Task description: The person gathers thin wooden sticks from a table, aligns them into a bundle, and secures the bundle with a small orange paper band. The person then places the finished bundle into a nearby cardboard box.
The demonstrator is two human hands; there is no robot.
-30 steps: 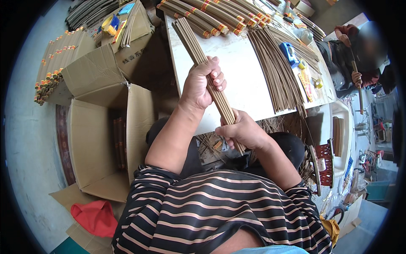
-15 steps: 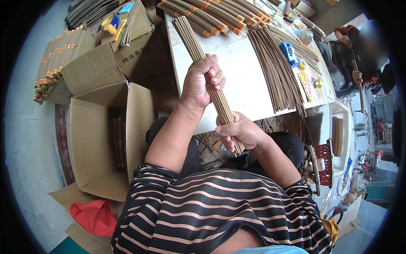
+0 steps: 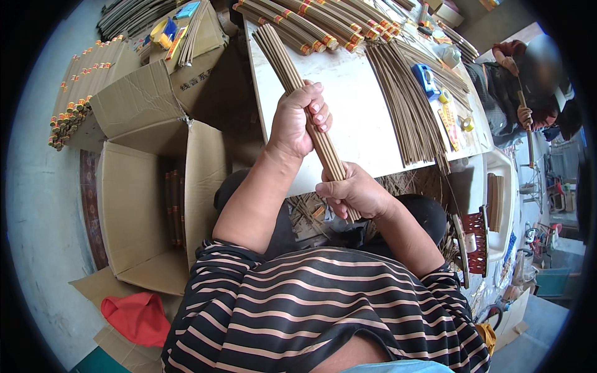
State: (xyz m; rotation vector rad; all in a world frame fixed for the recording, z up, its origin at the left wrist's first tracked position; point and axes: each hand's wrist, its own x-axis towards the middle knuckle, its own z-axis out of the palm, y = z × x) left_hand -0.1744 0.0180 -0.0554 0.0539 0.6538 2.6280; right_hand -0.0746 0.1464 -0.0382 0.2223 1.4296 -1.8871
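Both my hands grip one bundle of thin brown incense sticks, which slants from the upper left down toward my lap. My left hand wraps round the middle of the bundle, and its upper end fans slightly apart. Lower down, my right hand closes round the sticks near their bottom end, thumb across the front. Beyond my hands, a flat spread of loose incense sticks lies on the white table. Taped bundles of sticks with red and yellow bands are stacked at the table's far side.
An open cardboard box holding dark bundles stands at my left, with a red cloth near it. A blue tape dispenser and yellow tape roll sit at the table's right. A co-worker holds sticks at the far right.
The bundle's upper end has spread a little. My hands keep nearly the same place and grip. The co-worker's hands have shifted slightly.
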